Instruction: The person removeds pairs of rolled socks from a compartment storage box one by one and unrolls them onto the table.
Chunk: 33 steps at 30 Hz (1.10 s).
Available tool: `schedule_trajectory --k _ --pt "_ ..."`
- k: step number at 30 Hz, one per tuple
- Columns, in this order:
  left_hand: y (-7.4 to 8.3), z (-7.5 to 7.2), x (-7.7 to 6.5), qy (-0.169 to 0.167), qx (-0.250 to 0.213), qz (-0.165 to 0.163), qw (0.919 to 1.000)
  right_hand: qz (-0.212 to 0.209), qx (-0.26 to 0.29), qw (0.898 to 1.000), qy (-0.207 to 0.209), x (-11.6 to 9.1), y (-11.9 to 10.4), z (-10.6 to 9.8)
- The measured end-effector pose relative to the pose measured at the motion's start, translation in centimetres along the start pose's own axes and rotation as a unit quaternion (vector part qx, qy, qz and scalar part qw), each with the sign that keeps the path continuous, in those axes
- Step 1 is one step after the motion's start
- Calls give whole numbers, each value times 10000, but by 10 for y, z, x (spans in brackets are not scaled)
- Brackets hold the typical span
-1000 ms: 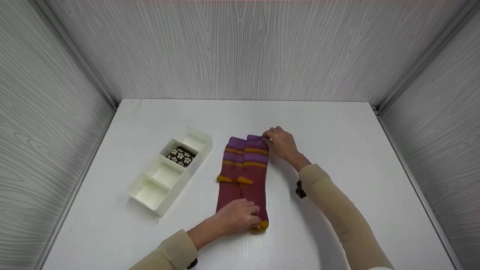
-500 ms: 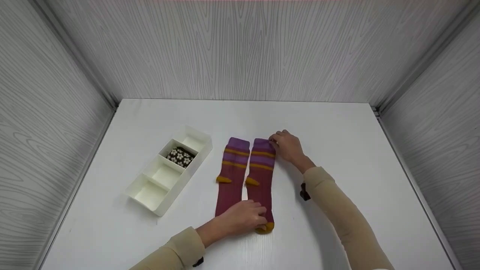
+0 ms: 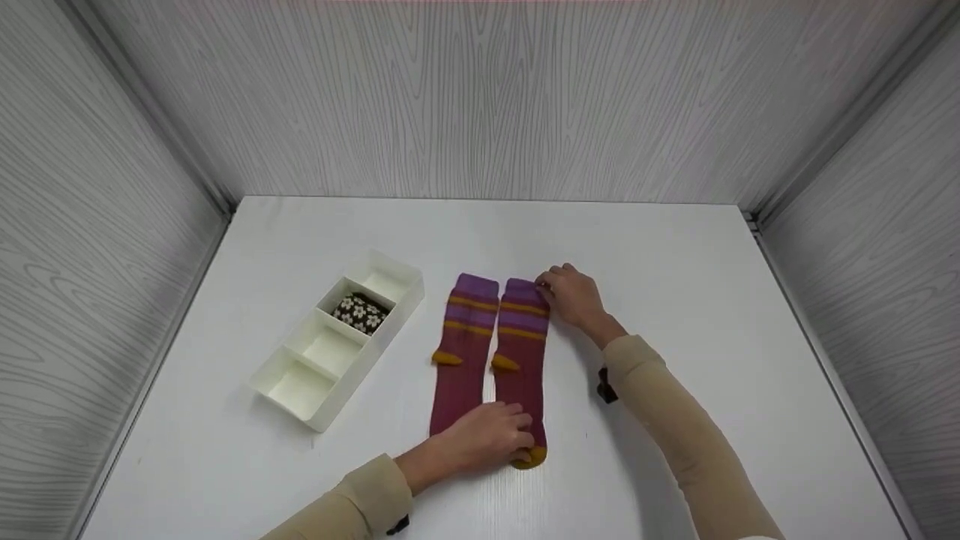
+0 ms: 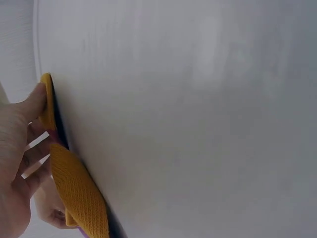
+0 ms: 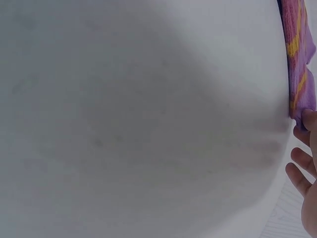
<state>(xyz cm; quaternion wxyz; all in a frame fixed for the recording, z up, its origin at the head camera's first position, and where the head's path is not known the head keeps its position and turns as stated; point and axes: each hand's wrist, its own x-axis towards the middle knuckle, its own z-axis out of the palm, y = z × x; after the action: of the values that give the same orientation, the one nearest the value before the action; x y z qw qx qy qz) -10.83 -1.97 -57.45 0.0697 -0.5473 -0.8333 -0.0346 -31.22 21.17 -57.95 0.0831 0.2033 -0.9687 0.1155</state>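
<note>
Head view. Two maroon socks with purple-and-yellow striped cuffs and yellow heels lie flat on the white bench (image 3: 660, 247), side by side with a narrow gap between them, cuffs toward the far wall (image 3: 480, 97). The left hand (image 3: 486, 435) extends across the lower end of the left sock (image 3: 465, 382), hiding its toe, and grasps the yellow toe of the right sock (image 3: 521, 382). The right hand (image 3: 574, 296) grasps the outer corner of the right sock's cuff. Beside the left sock, a white tray (image 3: 364, 367) of four compartments stands at a slant; the second compartment from its far end contains a dark item with pale flowers (image 3: 361, 313).

Left wrist view. The left hand's grip is closed on the right sock's toe, the thumb against the yellow knit; the left sock's yellow toe appears nearer the camera.

Right wrist view. The right hand's grip pinches the edge of the purple cuff between thumb and forefinger; its other fingers extend beside the cuff.
</note>
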Motion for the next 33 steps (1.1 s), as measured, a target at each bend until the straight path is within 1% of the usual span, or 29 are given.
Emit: schedule_trajectory --k 7,12,15,17,24,27,33 --pt "-1 -2 -3 -89 -149 -55 9998 114 16 9996 -276 -2 0 0" --pt "-4 -6 -8 -138 -288 -193 9993 98 -92 9994 -306 -3 1 -3" --pt "-10 -11 -13 -97 -318 -295 9990 86 -200 9994 -271 -4 0 -5" --pt "-15 -14 -18 -6 -299 -376 9988 75 -249 9994 -225 -4 -1 -6" --pt "-41 -23 -45 689 -249 -698 9949 -96 -118 9999 -10 -3 -14 -12" --pt "-52 -27 -57 906 -190 -877 9918 -219 -40 9997 100 -3 -20 -15" --pt "-70 -38 -79 1131 -98 -1297 9850 -359 69 9992 174 -2 -32 -18"
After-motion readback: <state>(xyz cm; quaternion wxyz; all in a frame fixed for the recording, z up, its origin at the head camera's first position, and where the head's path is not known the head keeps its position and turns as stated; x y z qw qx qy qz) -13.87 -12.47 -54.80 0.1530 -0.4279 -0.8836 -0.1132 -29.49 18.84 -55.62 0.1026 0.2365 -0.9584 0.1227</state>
